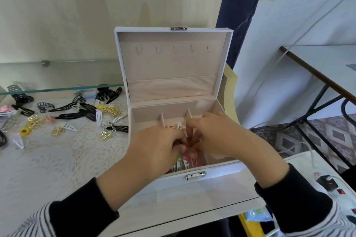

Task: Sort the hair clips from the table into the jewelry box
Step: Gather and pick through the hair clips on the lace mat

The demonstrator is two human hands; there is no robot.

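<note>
The white jewelry box (221, 169) stands open on the table with its lid upright and beige dividers inside. Both my hands reach into its middle compartment. My left hand (158, 148) curls its fingers and thumb round a bunch of pink hair clips (189, 157) lying there. My right hand (213, 136) points its fingers down and pinches the same bunch from the right. Striped and green-tipped clips (178, 165) lie at the front of that compartment. Several loose hair clips (77, 115), black, gold, white and pink, are spread over the table to the left of the box.
A lace cloth (57, 159) covers the table. A glass shelf (57, 88) runs along the back left above the clips. A power strip (331, 186) with cables lies at the right. Further right stands a metal-legged side table (327, 67).
</note>
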